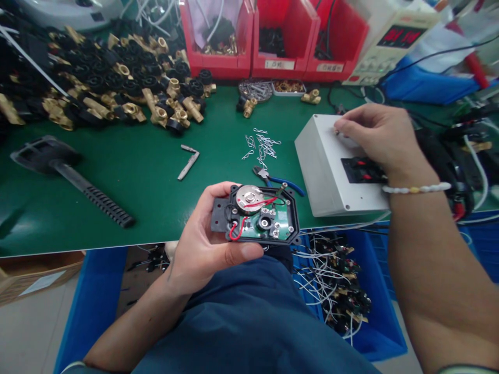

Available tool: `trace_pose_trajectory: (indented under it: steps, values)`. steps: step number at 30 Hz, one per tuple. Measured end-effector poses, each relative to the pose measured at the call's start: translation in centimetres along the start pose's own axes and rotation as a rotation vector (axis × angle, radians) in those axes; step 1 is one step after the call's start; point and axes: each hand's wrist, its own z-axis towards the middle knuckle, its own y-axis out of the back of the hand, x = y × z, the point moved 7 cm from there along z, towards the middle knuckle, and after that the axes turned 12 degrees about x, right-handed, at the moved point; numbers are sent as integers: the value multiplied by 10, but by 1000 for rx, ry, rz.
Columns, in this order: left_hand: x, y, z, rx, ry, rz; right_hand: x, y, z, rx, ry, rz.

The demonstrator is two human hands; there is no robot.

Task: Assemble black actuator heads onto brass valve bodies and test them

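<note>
My left hand (206, 244) is wrapped round an open black valve actuator housing (294, 221) at the front edge of the bench. Inside it show a round silver motor (250, 198), red wires and a green circuit board (283, 218). My right hand (380, 132) reaches over a light grey control box (317, 171). Its thumb and forefinger pinch a small metal switch (337, 131) on the box top, mostly hidden by the fingers. Black and red terminals (362, 170) sit on the same face, below the wrist.
Blue-handled cutters (286, 183), metal clips (267, 145), a bent metal piece (189, 163) and a black mallet (89, 192) lie on the green bench (218, 124). Brass valves (156, 111) are heaped left. Red bins (222, 65) and a power supply (390, 47) stand behind; a blue crate (384, 322) sits below.
</note>
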Motion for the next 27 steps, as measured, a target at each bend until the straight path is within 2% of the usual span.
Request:
trace_pose_trajectory:
  steps: [4,6,11,19,27]
  values:
    - [18,1,7,-82,198,-184,-3,1,1,-2,-24,-8]
    - [24,3,11,-120,253,-240,-4,1,1,0,-29,-7]
    - [24,11,14,-187,210,-225,2,0,0,0,-31,11]
    - [26,7,10,-154,224,-223,3,-1,-2,-12,-19,43]
    - [21,8,9,-169,191,-174,3,0,-2,-16,-6,-27]
